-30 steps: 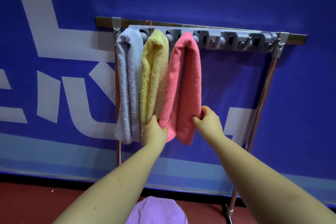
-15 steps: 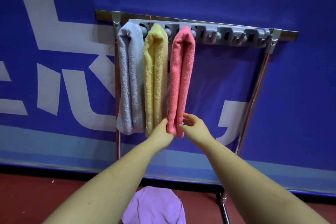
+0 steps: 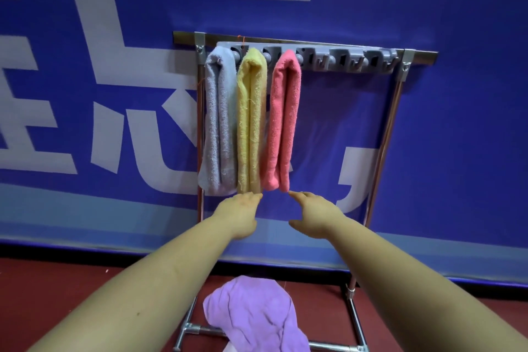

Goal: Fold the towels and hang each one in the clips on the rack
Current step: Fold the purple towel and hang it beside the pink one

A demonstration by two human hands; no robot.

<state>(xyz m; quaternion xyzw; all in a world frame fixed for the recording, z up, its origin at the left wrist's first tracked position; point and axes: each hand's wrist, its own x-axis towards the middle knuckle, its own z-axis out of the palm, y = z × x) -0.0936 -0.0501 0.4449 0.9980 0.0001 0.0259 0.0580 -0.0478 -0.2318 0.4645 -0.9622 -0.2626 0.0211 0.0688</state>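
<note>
Three folded towels hang side by side from the grey clip strip (image 3: pixel 343 61) of the metal rack: a pale grey towel (image 3: pixel 218 123) at the left, a yellow towel (image 3: pixel 251 123) beside it, a pink towel (image 3: pixel 284 120) third. My left hand (image 3: pixel 238 213) is just under the yellow towel's lower end, fingers spread and holding nothing. My right hand (image 3: pixel 315 214) hovers just below the pink towel's lower end, open and apart from it. A crumpled purple towel (image 3: pixel 254 314) lies low over the rack's base.
The strip's right half shows several unused clips. The rack's right post (image 3: pixel 384 148) and base bars (image 3: pixel 328 347) stand on a red floor. A blue wall banner with white shapes fills the background behind the rack.
Both hands have let go of the pink towel's lower end and dropped a little below it. The pink towel, spread wide a second ago, now hangs narrow and straight.
</note>
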